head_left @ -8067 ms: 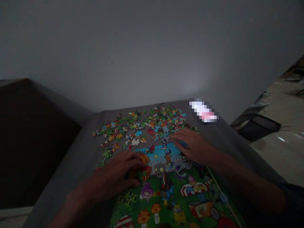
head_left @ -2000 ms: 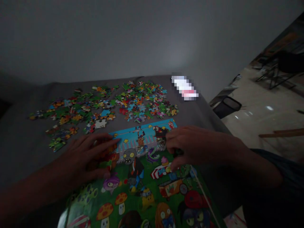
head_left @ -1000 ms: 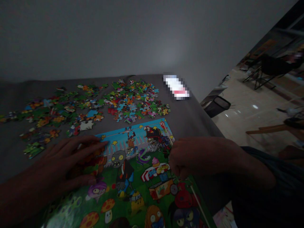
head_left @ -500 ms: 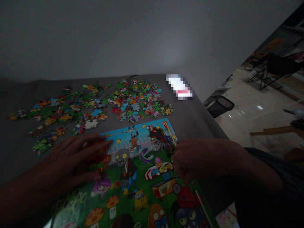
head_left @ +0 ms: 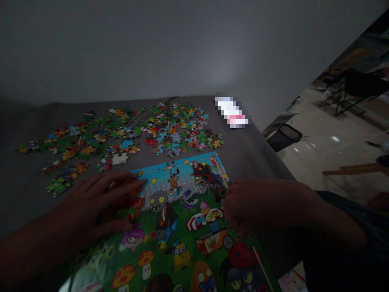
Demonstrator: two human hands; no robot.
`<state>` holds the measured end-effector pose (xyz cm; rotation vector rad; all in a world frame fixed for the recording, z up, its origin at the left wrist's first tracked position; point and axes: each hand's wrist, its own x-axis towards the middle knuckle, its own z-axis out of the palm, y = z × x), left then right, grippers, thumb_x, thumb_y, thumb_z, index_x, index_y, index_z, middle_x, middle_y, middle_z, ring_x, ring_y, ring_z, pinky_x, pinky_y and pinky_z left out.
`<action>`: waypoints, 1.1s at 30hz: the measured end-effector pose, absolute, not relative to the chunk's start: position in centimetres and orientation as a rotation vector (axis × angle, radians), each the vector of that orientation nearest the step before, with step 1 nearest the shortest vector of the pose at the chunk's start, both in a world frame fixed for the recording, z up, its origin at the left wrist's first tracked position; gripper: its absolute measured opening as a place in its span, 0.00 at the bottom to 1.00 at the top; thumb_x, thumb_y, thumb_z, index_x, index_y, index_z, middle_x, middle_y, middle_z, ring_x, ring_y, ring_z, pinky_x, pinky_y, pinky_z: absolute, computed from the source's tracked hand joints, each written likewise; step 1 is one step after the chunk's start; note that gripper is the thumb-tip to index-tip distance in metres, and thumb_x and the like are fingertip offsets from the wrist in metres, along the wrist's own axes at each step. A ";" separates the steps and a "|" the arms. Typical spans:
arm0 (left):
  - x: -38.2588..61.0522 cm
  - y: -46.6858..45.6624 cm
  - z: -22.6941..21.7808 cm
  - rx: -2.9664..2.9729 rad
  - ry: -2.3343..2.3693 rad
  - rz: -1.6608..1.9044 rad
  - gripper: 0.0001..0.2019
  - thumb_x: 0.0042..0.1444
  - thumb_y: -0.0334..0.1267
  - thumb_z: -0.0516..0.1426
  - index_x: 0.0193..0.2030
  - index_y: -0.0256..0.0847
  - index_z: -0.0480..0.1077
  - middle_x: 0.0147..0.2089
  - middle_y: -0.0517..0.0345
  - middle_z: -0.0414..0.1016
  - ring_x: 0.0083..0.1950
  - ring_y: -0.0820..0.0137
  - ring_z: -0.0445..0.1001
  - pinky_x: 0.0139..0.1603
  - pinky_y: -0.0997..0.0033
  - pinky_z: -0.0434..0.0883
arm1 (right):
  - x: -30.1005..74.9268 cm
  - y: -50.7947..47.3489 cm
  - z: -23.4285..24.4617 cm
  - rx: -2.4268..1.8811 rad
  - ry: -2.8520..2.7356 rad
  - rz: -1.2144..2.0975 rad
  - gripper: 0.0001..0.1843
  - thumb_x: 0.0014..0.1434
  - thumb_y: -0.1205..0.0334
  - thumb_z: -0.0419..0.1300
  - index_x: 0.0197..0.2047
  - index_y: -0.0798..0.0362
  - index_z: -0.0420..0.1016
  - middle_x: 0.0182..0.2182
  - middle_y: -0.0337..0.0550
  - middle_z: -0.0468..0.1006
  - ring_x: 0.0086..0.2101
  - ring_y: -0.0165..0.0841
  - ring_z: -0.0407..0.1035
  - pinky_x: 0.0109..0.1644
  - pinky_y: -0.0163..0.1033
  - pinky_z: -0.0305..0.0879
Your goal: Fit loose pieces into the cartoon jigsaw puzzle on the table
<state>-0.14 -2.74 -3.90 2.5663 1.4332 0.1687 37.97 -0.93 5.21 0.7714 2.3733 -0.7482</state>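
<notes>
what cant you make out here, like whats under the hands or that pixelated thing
All from the head view:
- white and pink object: pixelated into blocks, kind unknown
- colourful cartoon picture: partly covered by the left hand and right hand, near edge cut off by the frame
- whether the right hand holds anything: its fingers and shadow hide that
- loose jigsaw pieces: too small to read singly

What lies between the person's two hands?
In the head view, a cartoon zombie and a purple snapping plant on the puzzle picture lie between the left hand and right hand.
</notes>
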 end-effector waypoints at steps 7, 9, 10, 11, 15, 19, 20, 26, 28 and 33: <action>-0.3 -2.5 -3.4 2.614 1.373 0.069 0.29 0.66 0.56 0.56 0.72 0.66 0.56 0.71 0.56 0.62 0.66 0.53 0.64 0.64 0.52 0.64 | 37.9 -1.3 5.8 0.787 2.450 -0.637 0.14 0.55 0.70 0.72 0.24 0.47 0.74 0.28 0.38 0.80 0.31 0.34 0.72 0.29 0.41 0.56; -0.3 -2.5 -3.5 2.637 1.365 0.105 0.30 0.66 0.59 0.55 0.72 0.66 0.55 0.71 0.56 0.61 0.65 0.52 0.65 0.63 0.51 0.64 | 37.9 -1.4 5.7 0.780 2.468 -0.670 0.18 0.53 0.69 0.73 0.21 0.48 0.70 0.25 0.37 0.78 0.28 0.33 0.70 0.28 0.41 0.55; -0.3 -2.6 -3.5 2.640 1.370 0.118 0.30 0.66 0.60 0.54 0.72 0.66 0.55 0.70 0.56 0.61 0.65 0.52 0.65 0.63 0.51 0.64 | 38.0 -1.4 5.6 0.787 2.484 -0.690 0.19 0.52 0.70 0.73 0.20 0.48 0.68 0.24 0.37 0.77 0.27 0.33 0.68 0.27 0.41 0.54; -0.3 -2.6 -3.6 2.641 1.368 0.121 0.29 0.66 0.60 0.53 0.72 0.66 0.55 0.70 0.56 0.61 0.65 0.52 0.65 0.63 0.51 0.64 | 38.0 -1.4 5.5 0.800 2.505 -0.703 0.20 0.51 0.71 0.73 0.19 0.48 0.66 0.23 0.36 0.76 0.26 0.32 0.67 0.27 0.41 0.54; -0.2 -2.8 -3.8 2.618 1.380 0.142 0.28 0.67 0.62 0.51 0.72 0.68 0.55 0.69 0.56 0.62 0.66 0.52 0.65 0.63 0.50 0.64 | 38.3 -1.7 5.4 0.846 2.566 -0.714 0.23 0.48 0.76 0.72 0.18 0.47 0.65 0.23 0.36 0.76 0.27 0.33 0.68 0.28 0.42 0.55; 0.1 -2.9 -3.8 2.564 1.432 0.202 0.31 0.64 0.68 0.48 0.70 0.66 0.60 0.68 0.54 0.65 0.65 0.52 0.66 0.62 0.50 0.63 | 38.4 -1.4 5.8 0.900 2.550 -0.783 0.19 0.47 0.76 0.74 0.21 0.46 0.71 0.27 0.36 0.80 0.32 0.34 0.73 0.29 0.41 0.57; 0.2 -3.0 -3.7 2.558 1.430 0.212 0.30 0.64 0.68 0.48 0.70 0.67 0.60 0.68 0.55 0.66 0.65 0.52 0.67 0.62 0.50 0.63 | 38.4 -1.2 5.8 0.894 2.519 -0.807 0.17 0.48 0.75 0.74 0.22 0.47 0.73 0.27 0.36 0.80 0.32 0.34 0.73 0.29 0.40 0.57; 0.2 -3.0 -3.8 2.549 1.440 0.252 0.29 0.62 0.65 0.54 0.68 0.67 0.63 0.67 0.56 0.69 0.64 0.51 0.68 0.61 0.51 0.67 | 39.0 2.1 5.0 0.931 2.609 -0.901 0.06 0.60 0.60 0.71 0.34 0.51 0.81 0.30 0.37 0.80 0.33 0.32 0.73 0.34 0.36 0.61; 0.1 -3.0 -3.8 2.548 1.443 0.263 0.28 0.62 0.63 0.56 0.68 0.66 0.64 0.67 0.57 0.70 0.64 0.50 0.69 0.61 0.49 0.68 | 39.4 3.8 4.3 1.084 2.787 -0.795 0.05 0.64 0.61 0.66 0.38 0.53 0.80 0.33 0.40 0.80 0.34 0.32 0.72 0.38 0.37 0.62; 0.2 -3.2 -3.9 2.561 1.476 0.299 0.28 0.58 0.55 0.61 0.67 0.67 0.66 0.67 0.58 0.70 0.64 0.48 0.69 0.60 0.49 0.72 | 40.8 7.0 2.0 1.490 3.130 -0.473 0.14 0.67 0.62 0.60 0.54 0.58 0.75 0.48 0.52 0.80 0.47 0.39 0.74 0.51 0.46 0.68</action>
